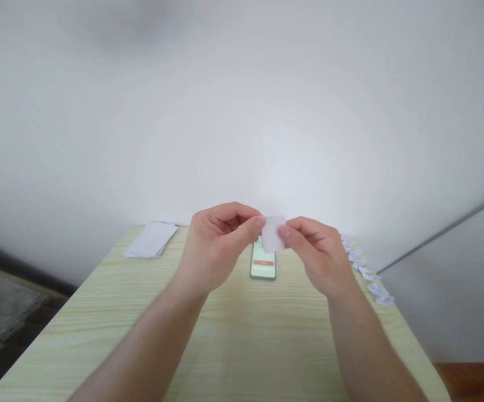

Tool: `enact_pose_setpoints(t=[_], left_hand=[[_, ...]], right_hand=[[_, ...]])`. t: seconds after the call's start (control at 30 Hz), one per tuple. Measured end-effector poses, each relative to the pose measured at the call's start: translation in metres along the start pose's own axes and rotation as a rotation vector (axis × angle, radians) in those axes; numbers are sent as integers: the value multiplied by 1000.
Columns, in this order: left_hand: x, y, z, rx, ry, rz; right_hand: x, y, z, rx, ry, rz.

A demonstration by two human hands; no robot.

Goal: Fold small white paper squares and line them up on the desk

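A small white piece of paper (273,237) is held up between my two hands, above the table. My left hand (221,240) pinches its left edge between thumb and forefinger. On the other side, my right hand (319,248) grips the right edge, with the thumb on the near face. Behind and below the paper lies a phone (262,271), its screen lit pale green with a red bar. The paper covers part of the phone's upper end. Whether the paper is folded in layers I cannot tell.
On the table's (250,340) far left sits a stack of white paper sheets (147,240). Several small folded paper pieces (368,272) line the right edge. A white wall (242,111) rises directly behind the table.
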State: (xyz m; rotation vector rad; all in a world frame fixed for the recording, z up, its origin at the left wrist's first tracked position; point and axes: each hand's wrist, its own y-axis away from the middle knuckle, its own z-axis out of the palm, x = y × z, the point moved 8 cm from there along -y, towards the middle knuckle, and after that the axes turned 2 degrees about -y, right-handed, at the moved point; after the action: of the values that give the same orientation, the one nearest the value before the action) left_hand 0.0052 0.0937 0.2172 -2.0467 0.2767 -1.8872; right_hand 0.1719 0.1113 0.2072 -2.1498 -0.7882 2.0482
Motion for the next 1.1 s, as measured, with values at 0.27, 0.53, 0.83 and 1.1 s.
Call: enact_pose_setpoints(t=[0.27,0.53,0.83,1.1], left_hand=[[-5,-2,2,-40,-70,-68],[-8,-1,5,-146,-112,-120],[-6,-2,11,-194,-170,-88],[-7,-4,3,-95,-187,-24]], right_hand=[[23,-3,2,-98,-204,142],[22,-5,4,-150,-150,134],[15,0,13,-233,128,139],[19,0,9,-209,117,164]])
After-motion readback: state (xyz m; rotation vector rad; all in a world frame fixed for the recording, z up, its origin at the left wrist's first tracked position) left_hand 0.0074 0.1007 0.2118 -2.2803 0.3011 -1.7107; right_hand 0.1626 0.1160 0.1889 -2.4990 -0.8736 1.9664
